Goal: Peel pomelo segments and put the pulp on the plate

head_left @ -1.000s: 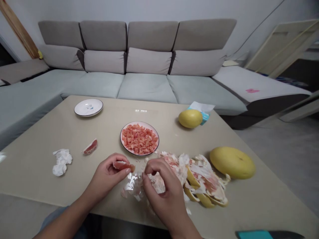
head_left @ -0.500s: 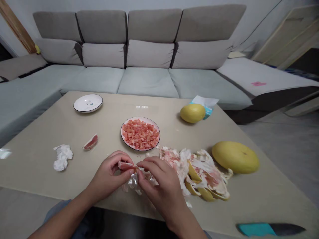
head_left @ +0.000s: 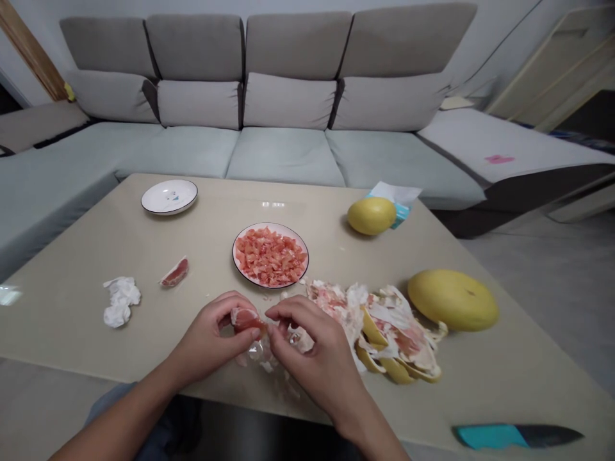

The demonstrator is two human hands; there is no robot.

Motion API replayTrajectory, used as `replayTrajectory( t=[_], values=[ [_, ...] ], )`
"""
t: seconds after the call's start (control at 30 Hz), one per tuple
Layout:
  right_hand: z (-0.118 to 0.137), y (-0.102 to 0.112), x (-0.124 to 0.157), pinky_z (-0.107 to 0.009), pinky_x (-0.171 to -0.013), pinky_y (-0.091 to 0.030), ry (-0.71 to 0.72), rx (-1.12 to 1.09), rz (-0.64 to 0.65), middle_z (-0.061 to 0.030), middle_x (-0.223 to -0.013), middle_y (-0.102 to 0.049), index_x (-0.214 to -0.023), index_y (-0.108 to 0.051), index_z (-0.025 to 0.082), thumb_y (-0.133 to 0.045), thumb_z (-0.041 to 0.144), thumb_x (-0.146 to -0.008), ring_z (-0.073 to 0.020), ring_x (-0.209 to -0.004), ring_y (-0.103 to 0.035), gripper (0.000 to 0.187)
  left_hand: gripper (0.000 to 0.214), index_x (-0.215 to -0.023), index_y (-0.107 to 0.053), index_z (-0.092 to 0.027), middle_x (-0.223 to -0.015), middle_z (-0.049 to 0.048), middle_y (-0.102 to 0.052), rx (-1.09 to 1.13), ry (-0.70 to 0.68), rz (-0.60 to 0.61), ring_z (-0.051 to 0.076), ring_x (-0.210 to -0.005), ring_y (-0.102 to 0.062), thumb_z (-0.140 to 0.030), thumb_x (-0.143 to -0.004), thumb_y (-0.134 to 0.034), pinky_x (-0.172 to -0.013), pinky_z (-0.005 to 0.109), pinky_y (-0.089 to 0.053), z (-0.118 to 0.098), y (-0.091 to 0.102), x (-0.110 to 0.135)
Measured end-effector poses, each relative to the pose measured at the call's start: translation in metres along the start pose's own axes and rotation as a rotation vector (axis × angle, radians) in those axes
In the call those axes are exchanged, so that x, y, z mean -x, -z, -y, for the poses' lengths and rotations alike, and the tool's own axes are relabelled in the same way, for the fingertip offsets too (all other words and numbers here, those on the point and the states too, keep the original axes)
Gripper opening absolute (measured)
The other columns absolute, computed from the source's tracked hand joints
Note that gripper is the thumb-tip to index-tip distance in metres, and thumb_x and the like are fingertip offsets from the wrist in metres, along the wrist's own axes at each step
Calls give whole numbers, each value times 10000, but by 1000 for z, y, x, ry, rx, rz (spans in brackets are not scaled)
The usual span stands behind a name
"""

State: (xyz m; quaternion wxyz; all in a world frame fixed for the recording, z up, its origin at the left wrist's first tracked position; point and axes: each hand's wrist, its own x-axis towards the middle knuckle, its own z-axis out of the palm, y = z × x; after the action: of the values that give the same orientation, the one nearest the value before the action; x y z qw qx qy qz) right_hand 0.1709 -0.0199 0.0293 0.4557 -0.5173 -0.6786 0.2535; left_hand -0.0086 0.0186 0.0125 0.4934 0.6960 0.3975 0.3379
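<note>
A pink pomelo segment (head_left: pixel 246 319) is held in my left hand (head_left: pixel 218 336), between the thumb and the curled fingers. At its right end, the thumb and fingertips of my right hand (head_left: pixel 314 352) are pinched close together; any thin skin between them is too small to make out. Just beyond my hands stands a plate of pomelo pulp (head_left: pixel 271 256), heaped with small pink pieces. Another pomelo segment (head_left: pixel 175 273) lies on the table to the left. Peel and membrane scraps (head_left: pixel 391 333) are piled right beside my right hand, and some bits lie beneath both hands.
Two whole yellow pomelos, a nearer pomelo (head_left: pixel 453 299) and a farther pomelo (head_left: pixel 371 216), rest on the right, the latter against a tissue pack (head_left: pixel 401 208). A knife (head_left: pixel 519 436) lies near right. At left are crumpled tissue (head_left: pixel 122 302) and a white plate (head_left: pixel 170 196).
My right hand has shifted slightly right, drawing back a little from the segment's end. The segment has turned in my left hand, showing more pink flesh.
</note>
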Motion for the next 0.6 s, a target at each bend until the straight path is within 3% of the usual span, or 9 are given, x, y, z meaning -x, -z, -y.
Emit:
replayTrajectory(
  t=[0.23,0.43,0.6],
  values=[
    [-6,-3,2,-270,-638,-484,10,47,44,-37,-768,-664,-811,-710,206,-607,107,-799,-162,-693,-606,143,59,-846,-637,-170,-905,39,-602,28,21,5,181,-886,-601,-152,-790,-644,-798,293,-479,1,0,-1],
    [-3,0,2,-255,-610,-449,-51,-16,40,-21,-701,-633,-733,-678,191,-590,97,-791,-148,-655,-583,141,238,-957,-583,-168,-798,-9,-590,333,273,58,130,-709,-568,-269,-782,-709,-632,237,-468,2,-2,0],
    [1,5,0,-256,-600,-431,-174,-79,65,-14,-686,-619,-698,-654,185,-569,130,-791,-148,-645,-563,137,271,-1025,-546,-170,-786,3,-618,474,241,123,145,-736,-576,-281,-822,-688,-696,279,-477,3,1,0]
  ],
)
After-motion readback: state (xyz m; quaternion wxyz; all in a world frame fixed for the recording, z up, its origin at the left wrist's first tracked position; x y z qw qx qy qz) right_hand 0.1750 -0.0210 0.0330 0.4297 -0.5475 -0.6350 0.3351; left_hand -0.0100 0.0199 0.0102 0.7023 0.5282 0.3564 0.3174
